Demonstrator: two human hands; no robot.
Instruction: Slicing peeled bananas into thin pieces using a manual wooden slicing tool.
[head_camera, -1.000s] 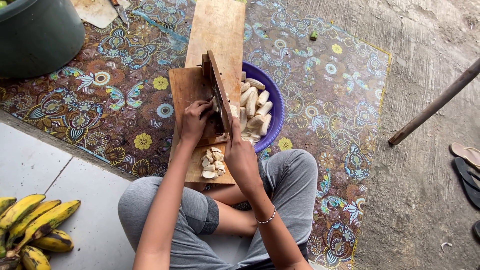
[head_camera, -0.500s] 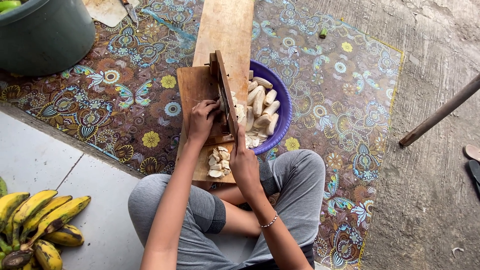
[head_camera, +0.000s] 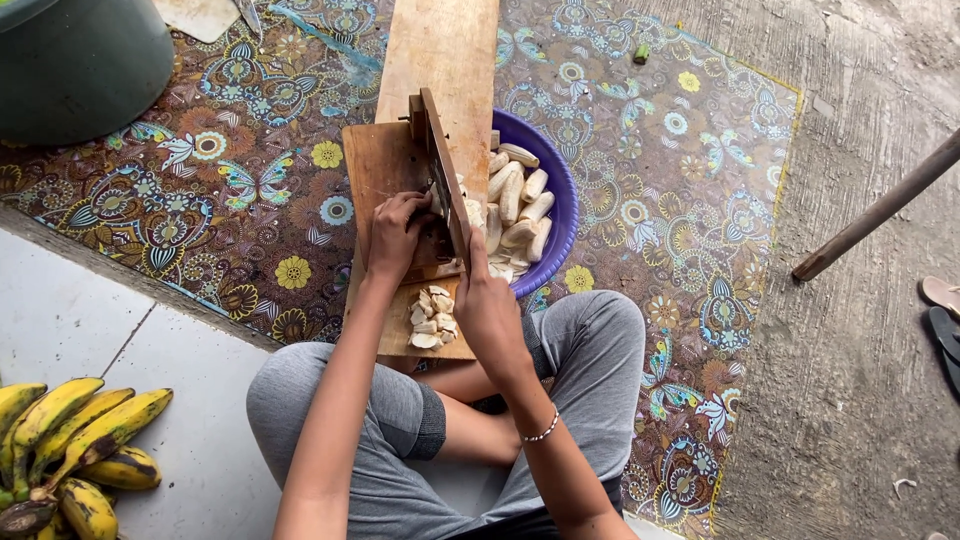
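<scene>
- Patterned floor mat (head_camera: 250, 200) over rough concrete; person sits cross-legged behind a wooden cutting board (head_camera: 385, 170).
- Right hand (head_camera: 487, 305) clenched around the handle of a hinged blade (head_camera: 447, 185) mounted on the board.
- Left hand (head_camera: 397, 232) curled on a peeled banana piece under the blade, touching it; piece mostly hidden.
- Cut slices (head_camera: 430, 318) heaped on the board's near end; peeled bananas in purple bowl (head_camera: 560, 190) beside it.
- Unpeeled bananas (head_camera: 70, 440) lie at left.
- Risk, as judged: left fingertips sit close to the edge; a slip could nick them.
</scene>
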